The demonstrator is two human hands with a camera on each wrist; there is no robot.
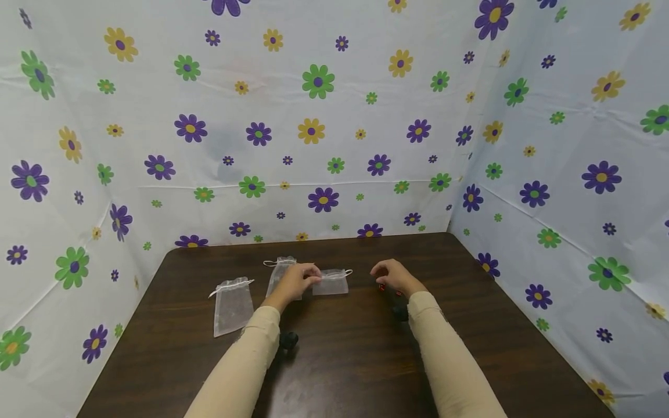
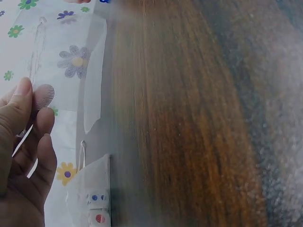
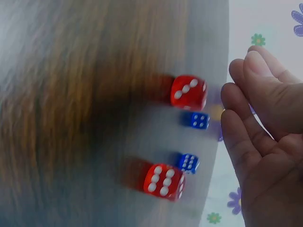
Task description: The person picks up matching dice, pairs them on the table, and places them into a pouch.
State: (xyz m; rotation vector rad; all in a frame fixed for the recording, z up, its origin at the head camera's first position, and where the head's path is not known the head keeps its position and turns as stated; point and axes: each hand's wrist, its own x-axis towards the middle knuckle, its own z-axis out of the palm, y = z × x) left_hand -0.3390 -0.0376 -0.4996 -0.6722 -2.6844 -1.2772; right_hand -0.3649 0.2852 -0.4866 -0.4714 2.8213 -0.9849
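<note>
My left hand (image 1: 297, 281) pinches the top of a sheer white drawstring bag (image 1: 331, 284) between thumb and fingers. The bag hangs see-through in the left wrist view. Over at the right, my right hand (image 1: 395, 275) is held above the table with fingers bent toward the thumb and nothing visible between them. Close by lie two larger red dice (image 3: 188, 92) with white pips and two small blue dice (image 3: 190, 163). A second sheer bag (image 1: 278, 274), partly behind the left hand, has white dice (image 2: 98, 197) with coloured dots in it.
A third sheer drawstring bag (image 1: 233, 310) lies flat at the left of the dark wooden table (image 1: 345, 354). Flower-print cloth (image 1: 334, 145) stands behind the table and along its sides. Below each wrist shows a small dark object (image 1: 288, 341).
</note>
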